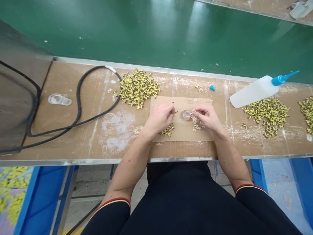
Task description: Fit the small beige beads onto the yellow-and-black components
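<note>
Head cam: your right hand (206,117) pinches something tiny by a clear plastic cup (186,115), left hand (160,119) pinching too, just above spiky yellow bits (167,130) on corrugated cardboard (182,104).

Bright, even light from overhead, pale glare streaking the green mat (156,32), barely any shadow, edges bowing a bit.

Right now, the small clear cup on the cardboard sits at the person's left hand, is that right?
Wrong hand: the head view shows the small clear cup on the cardboard at the person's right hand, not the left hand.
</note>
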The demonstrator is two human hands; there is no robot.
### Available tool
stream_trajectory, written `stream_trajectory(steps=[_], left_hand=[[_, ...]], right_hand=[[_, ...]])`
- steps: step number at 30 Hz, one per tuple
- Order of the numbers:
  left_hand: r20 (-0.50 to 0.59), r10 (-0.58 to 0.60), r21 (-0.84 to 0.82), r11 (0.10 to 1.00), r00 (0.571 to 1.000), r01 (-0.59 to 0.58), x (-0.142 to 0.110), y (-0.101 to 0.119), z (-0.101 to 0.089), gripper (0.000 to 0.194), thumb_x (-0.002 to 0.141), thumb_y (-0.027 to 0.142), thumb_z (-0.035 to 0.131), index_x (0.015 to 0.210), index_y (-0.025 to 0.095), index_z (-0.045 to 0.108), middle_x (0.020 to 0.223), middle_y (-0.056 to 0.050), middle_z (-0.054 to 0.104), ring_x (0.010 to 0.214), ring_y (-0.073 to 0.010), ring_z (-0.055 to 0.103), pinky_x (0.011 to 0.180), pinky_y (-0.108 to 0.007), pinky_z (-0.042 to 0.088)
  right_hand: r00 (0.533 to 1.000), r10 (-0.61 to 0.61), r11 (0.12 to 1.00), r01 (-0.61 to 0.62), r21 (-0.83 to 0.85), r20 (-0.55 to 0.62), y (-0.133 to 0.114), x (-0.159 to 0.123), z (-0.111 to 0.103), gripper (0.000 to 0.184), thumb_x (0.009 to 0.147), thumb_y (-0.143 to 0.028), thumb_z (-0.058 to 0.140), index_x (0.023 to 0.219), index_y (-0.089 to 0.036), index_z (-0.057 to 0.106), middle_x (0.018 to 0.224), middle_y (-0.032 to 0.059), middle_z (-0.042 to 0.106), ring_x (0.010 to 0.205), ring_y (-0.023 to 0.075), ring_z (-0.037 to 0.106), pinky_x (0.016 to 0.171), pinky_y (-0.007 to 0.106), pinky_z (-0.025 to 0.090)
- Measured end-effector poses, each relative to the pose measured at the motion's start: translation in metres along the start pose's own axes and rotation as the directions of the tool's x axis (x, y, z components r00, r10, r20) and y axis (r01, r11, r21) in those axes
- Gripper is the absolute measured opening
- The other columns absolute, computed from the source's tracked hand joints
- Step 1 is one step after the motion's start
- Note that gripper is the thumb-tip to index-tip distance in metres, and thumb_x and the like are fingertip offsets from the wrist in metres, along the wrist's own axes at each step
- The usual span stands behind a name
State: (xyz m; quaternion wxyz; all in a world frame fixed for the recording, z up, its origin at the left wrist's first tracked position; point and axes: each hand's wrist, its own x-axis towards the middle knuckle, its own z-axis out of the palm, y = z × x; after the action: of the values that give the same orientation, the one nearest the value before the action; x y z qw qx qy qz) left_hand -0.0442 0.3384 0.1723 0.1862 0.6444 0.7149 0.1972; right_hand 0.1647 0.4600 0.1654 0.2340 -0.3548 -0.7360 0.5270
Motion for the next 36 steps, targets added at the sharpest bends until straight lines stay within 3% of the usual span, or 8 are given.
stream_trajectory(steps=[8, 12, 17, 21, 24, 29, 36], left_hand=[[-0.035, 0.008, -0.033, 0.999, 0.999, -0.009, -0.001, 0.001, -0.003, 0.012, 0.089, 0.014, 0.051, 0.085, 0.019, 0.061, 0.079, -0.005, 0.068, 0.083, -0.0248, 0.063, 0.08, -0.037, 0.041], [-0.146, 0.017, -0.197, 0.979, 0.989, -0.046, -0.003, 0.004, -0.005, 0.012, 0.089, 0.014, 0.052, 0.088, 0.017, 0.063, 0.077, -0.003, 0.067, 0.072, -0.0183, 0.06, 0.071, -0.031, 0.042], [-0.281, -0.026, -0.562, 0.815, 0.959, -0.142, -0.006, 0.008, -0.007, 0.013, 0.092, 0.022, 0.058, 0.091, 0.017, 0.07, 0.082, -0.003, 0.072, 0.072, -0.0136, 0.062, 0.068, -0.027, 0.047], [-0.244, -0.052, -0.798, 0.578, 0.968, -0.17, -0.008, 0.014, -0.005, 0.017, 0.085, 0.027, 0.073, 0.097, 0.015, 0.074, 0.09, -0.007, 0.076, 0.079, -0.0147, 0.068, 0.071, -0.027, 0.054], [-0.214, -0.008, -0.866, 0.463, 0.977, -0.186, -0.009, 0.022, 0.0, 0.024, 0.084, 0.033, 0.079, 0.099, 0.015, 0.075, 0.091, -0.008, 0.077, 0.082, -0.0157, 0.072, 0.076, -0.027, 0.058], [-0.198, -0.01, -0.9, 0.399, 0.98, -0.178, -0.01, 0.03, 0.011, 0.032, 0.087, 0.046, 0.078, 0.098, 0.017, 0.078, 0.083, -0.007, 0.078, 0.074, -0.0149, 0.074, 0.072, -0.027, 0.061], [-0.411, 0.049, -0.825, 0.404, 0.91, -0.394, -0.01, 0.031, 0.012, 0.014, 0.088, 0.035, 0.079, 0.091, 0.022, 0.082, 0.085, -0.006, 0.075, 0.076, -0.0129, 0.072, 0.07, -0.025, 0.06]], right_hand=[[1.0, 0.004, 1.0, -0.004, 0.021, 0.006, -0.002, -0.001, -0.002, 0.018, 0.078, -0.037, 0.076, 0.076, -0.018, 0.076, 0.07, 0.0013, 0.069, 0.06, 0.012, 0.051, 0.057, 0.027, 0.041], [0.999, -0.036, 0.995, 0.035, 0.092, 0.011, -0.01, -0.003, -0.005, 0.017, 0.079, -0.034, 0.075, 0.075, -0.018, 0.072, 0.071, 0.0012, 0.068, 0.063, 0.0126, 0.055, 0.059, 0.027, 0.043], [0.983, -0.162, 0.978, 0.171, 0.117, -0.085, -0.022, -0.011, -0.008, 0.013, 0.08, -0.029, 0.074, 0.072, -0.019, 0.07, 0.07, 0.0004, 0.065, 0.062, 0.0124, 0.054, 0.056, 0.027, 0.042], [0.931, -0.326, 0.934, 0.344, 0.097, -0.165, -0.028, -0.019, -0.007, 0.01, 0.082, -0.026, 0.071, 0.073, -0.021, 0.07, 0.067, -0.0003, 0.062, 0.06, 0.0126, 0.05, 0.054, 0.027, 0.039], [0.894, -0.41, 0.901, 0.428, 0.072, -0.18, -0.031, -0.024, -0.006, 0.01, 0.084, -0.027, 0.071, 0.075, -0.023, 0.071, 0.068, 0.0, 0.062, 0.06, 0.0138, 0.049, 0.054, 0.029, 0.039], [0.855, -0.489, 0.858, 0.507, 0.078, -0.173, -0.032, -0.029, -0.002, 0.007, 0.087, -0.023, 0.07, 0.081, -0.024, 0.072, 0.071, -0.0001, 0.062, 0.062, 0.0139, 0.051, 0.055, 0.029, 0.039], [0.837, -0.529, 0.839, 0.541, 0.064, -0.139, -0.033, -0.031, 0.005, 0.008, 0.092, -0.025, 0.068, 0.085, -0.024, 0.071, 0.072, -0.0004, 0.062, 0.065, 0.0143, 0.055, 0.059, 0.029, 0.044]])
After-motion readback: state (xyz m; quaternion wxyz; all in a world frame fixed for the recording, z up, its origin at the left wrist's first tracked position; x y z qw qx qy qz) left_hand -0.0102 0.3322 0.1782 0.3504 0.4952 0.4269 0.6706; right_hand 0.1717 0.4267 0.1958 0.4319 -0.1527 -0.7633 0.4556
